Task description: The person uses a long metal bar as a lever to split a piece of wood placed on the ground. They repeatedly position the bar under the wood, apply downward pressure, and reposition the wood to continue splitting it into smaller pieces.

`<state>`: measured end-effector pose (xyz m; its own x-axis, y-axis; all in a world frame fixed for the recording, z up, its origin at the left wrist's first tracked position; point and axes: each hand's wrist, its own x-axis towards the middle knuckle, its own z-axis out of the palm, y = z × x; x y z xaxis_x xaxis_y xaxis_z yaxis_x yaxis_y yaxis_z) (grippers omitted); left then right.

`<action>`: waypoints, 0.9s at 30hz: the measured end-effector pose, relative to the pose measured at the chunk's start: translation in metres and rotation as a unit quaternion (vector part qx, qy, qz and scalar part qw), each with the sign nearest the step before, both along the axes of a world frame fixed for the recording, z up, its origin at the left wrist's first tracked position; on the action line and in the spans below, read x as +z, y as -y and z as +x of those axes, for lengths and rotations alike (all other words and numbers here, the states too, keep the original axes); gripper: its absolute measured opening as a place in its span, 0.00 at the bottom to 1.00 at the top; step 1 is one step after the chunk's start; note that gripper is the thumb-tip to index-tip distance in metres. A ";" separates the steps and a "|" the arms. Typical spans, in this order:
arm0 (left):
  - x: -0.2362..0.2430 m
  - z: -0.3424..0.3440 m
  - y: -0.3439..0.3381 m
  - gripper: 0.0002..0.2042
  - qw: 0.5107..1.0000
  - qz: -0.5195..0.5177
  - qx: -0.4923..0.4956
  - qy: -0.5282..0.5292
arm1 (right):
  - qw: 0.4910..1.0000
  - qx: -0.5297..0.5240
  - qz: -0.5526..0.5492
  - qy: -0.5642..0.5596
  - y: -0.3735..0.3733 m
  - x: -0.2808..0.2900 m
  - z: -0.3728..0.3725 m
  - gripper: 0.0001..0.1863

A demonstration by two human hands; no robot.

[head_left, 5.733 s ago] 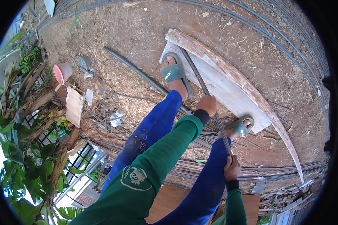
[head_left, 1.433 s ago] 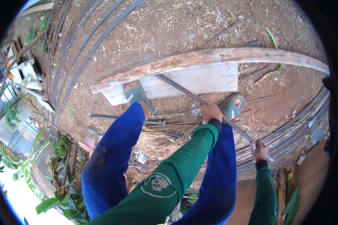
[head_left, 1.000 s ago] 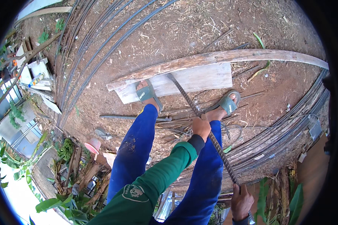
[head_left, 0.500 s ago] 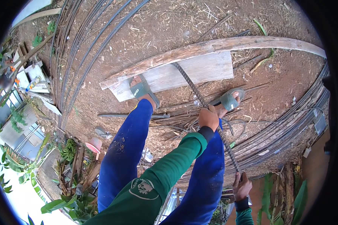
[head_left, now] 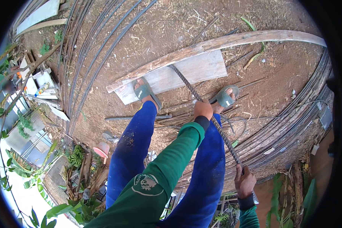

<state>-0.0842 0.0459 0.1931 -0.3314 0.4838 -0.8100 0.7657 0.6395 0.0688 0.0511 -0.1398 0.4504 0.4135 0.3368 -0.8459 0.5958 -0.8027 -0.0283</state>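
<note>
A ribbed steel reinforcing bar point(head_left: 189, 86) slants from between my feet down to the lower right. My left hand point(head_left: 204, 109) is closed around it near its middle, beside my right knee. Lower down, my right hand point(head_left: 245, 182) grips the bar's near end with bent fingers. The far end meets the edge of a long wooden plank point(head_left: 201, 47); whether it passes beneath the plank I cannot tell. Against that plank lies a flat pale board point(head_left: 201, 68). My left sandal point(head_left: 143, 90) overlaps the board, and my right sandal point(head_left: 226, 97) stands to the right of the bar.
Long bundles of rods point(head_left: 292, 117) curve along the right, with more bent bars point(head_left: 97, 53) at upper left. A dark pipe point(head_left: 136, 117) lies by my left leg. A pink plastic scoop point(head_left: 102, 149), green bananas point(head_left: 77, 155) and scrap boards point(head_left: 45, 85) are at left.
The whole view has shifted and turned slightly. Both hands still hold the bar, and its far end stays by the plank. I see no clear movement of the bar itself.
</note>
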 end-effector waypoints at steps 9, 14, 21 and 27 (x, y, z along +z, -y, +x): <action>-0.010 0.018 -0.001 0.24 0.995 -0.068 0.029 -0.070 | 1.000 0.018 0.006 -0.007 0.025 -0.036 0.016 0.27; -0.027 0.036 0.009 0.24 0.997 -0.025 0.048 -0.051 | 0.995 0.012 0.098 0.002 0.058 -0.116 0.044 0.25; -0.028 0.032 0.015 0.24 0.998 -0.014 0.050 -0.045 | 0.999 0.002 0.049 0.002 0.060 -0.076 0.043 0.25; -0.049 0.049 0.015 0.25 0.996 -0.021 0.066 -0.047 | 0.993 0.028 0.111 -0.010 0.075 -0.177 0.074 0.25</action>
<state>-0.0355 0.0313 0.1440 -0.4652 0.3963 -0.7915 0.6762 0.7362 -0.0288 0.1247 -0.2151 0.2733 0.3721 0.5389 -0.7558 0.6372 -0.7403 -0.2142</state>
